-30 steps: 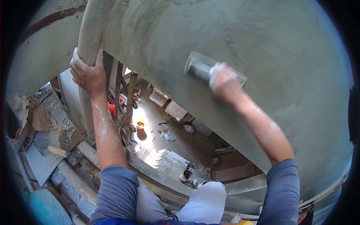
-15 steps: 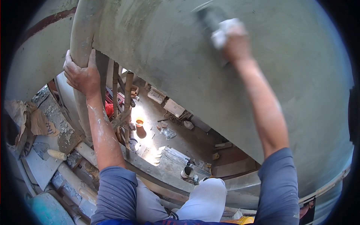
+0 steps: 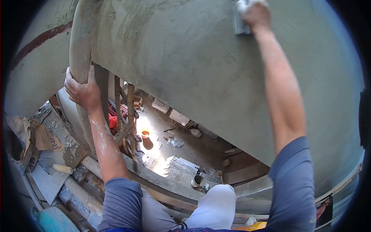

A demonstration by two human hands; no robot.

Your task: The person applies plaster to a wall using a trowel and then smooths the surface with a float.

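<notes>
My right hand (image 3: 258, 16) is closed round the handle of a plastering trowel (image 3: 239, 25), with something white bunched at the grip. The trowel's blade lies against the damp grey plaster wall (image 3: 185, 58), near the top of the view. To the left, my left hand (image 3: 83, 91) wraps round a smooth rounded post (image 3: 80, 42) at the wall's edge, thumb on one side and fingers on the other. White plaster smears mark the left forearm.
Bamboo poles (image 3: 130, 104) stand in a gap, with a littered floor far below. An orange bucket (image 3: 145, 133) is down there. At left lie torn brown paper (image 3: 44, 137), a flat board with a wooden handle (image 3: 62, 168) and a teal container (image 3: 56, 220).
My right hand and the trowel have moved up and to the right across the wall. The left hand keeps its hold on the post; the whole view has shifted slightly.
</notes>
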